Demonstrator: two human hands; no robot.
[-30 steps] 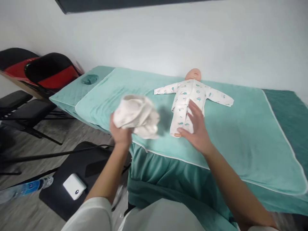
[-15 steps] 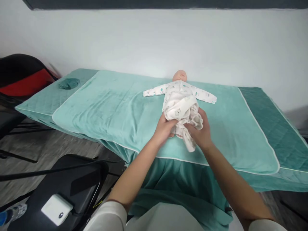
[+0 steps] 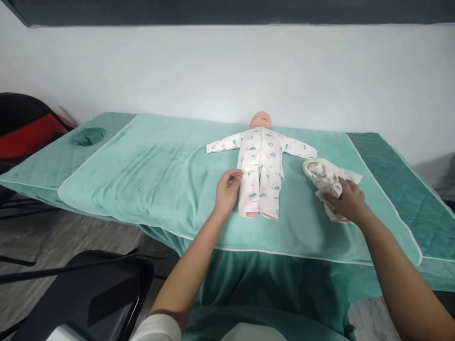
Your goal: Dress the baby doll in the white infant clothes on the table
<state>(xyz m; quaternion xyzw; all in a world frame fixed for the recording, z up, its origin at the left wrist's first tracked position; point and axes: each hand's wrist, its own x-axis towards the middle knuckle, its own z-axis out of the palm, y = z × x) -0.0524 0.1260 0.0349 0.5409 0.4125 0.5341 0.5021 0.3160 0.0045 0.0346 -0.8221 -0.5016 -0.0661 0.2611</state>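
Observation:
A baby doll [image 3: 260,174] in a white printed sleepsuit lies face up on a light green towel [image 3: 149,175] spread over a padded table. My left hand [image 3: 227,190] hovers just left of the doll's legs, fingers loosely curled, holding nothing I can see. My right hand [image 3: 348,201] rests on the towel to the doll's right, fingers closed on a crumpled white cloth [image 3: 326,179] that lies on the towel.
The table [image 3: 408,166] has a darker green cover and stands against a white wall. A black and red chair [image 3: 24,128] is at the far left. A black chair [image 3: 92,289] stands near my left side over a grey floor.
The crumpled cloth went from my left hand, over the doll's legs in both hands, to the towel right of the doll. My left hand let go and drew back beside the doll's legs.

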